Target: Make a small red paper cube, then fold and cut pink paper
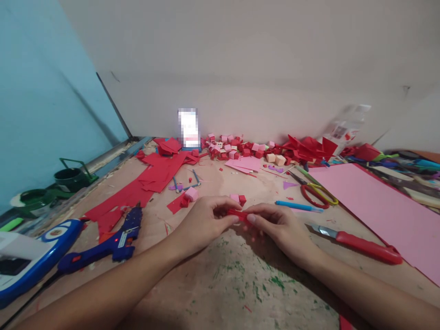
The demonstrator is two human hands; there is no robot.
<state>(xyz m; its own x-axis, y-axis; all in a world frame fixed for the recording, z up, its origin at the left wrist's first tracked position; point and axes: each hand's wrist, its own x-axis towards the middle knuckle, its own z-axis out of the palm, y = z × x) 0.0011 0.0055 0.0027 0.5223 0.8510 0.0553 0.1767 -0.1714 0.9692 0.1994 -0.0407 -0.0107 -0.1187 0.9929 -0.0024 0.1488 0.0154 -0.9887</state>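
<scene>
Both hands meet at the middle of the wooden table (240, 284). My left hand (202, 222) and my right hand (278, 227) pinch the two ends of a small red paper piece (238, 214) just above the table. Fingers of both hands are closed on it. Just behind the hands lie a small pink cube and a red cube (239, 199), and another pink and red folded piece (189, 196) sits to the left.
A blue glue gun (106, 245) lies at left beside red paper strips (137, 188). At right are a red craft knife (360, 245), a blue pen (297, 206), scissors (314, 192) and a pink sheet (381, 211). Several red and pink cubes (237, 149) line the wall.
</scene>
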